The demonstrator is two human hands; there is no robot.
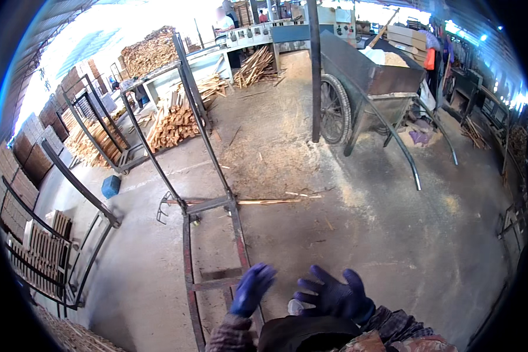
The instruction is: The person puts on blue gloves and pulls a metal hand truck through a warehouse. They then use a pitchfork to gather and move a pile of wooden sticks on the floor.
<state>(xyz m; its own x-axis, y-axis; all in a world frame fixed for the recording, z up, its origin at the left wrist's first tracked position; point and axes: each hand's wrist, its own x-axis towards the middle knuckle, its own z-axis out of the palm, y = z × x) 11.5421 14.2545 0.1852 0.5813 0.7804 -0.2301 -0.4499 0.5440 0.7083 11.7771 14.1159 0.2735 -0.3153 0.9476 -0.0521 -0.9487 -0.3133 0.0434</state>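
My left hand (253,290), in a blue-purple work glove, is held out above the metal trolley frame with its fingers stretched. Nothing shows in it. To its right, my right hand (336,296) wears the same kind of glove; its fingers are spread wide and hold nothing. Beneath and ahead of my left hand lies the low frame of the trolley (214,285), dark with reddish patches on its rails. Its tall upright bars stand at the far end. A small pale object (295,306) shows just beside my right hand; I cannot make out what it is.
Wooden strips (270,202) lie across the floor past the trolley. A two-wheeled handcart (358,66) stands right of a dark post (315,88). Left are stacked wood sticks (173,123), a blue container (111,186) and more racks. A person (224,23) is far back.
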